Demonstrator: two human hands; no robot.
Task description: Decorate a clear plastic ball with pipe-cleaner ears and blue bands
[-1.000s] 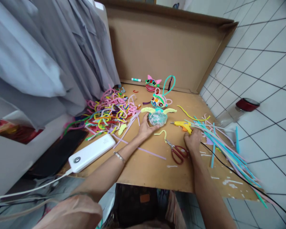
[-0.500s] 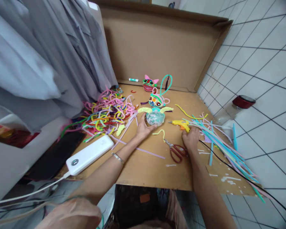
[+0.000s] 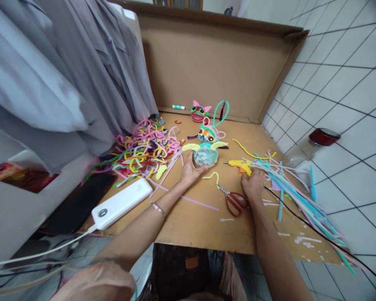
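Observation:
My left hand [image 3: 190, 170] cups the near side of a clear round ball figure [image 3: 206, 156] with yellow fuzzy arms and a pink and teal pipe-cleaner head [image 3: 208, 134], standing on a brown cardboard board [image 3: 191, 217]. My right hand [image 3: 253, 184] lies closed on the board at the back end of a yellow glue gun [image 3: 240, 165], gripping its handle. Red-handled scissors [image 3: 233, 200] lie just left of that hand. A short yellow pipe-cleaner piece [image 3: 212, 176] lies between my hands.
A tangled heap of coloured pipe cleaners [image 3: 144, 148] fills the left. Long straight pipe cleaners [image 3: 296, 194] fan out right, over the tiled floor. A white power bank [image 3: 122, 203], a black phone [image 3: 78, 205], a second small figure [image 3: 199, 112], a marker [image 3: 178, 107], a red-lidded jar [image 3: 313, 144].
Both hands stay where they were, on the ball figure and the glue gun. Only the camera view shifts slightly.

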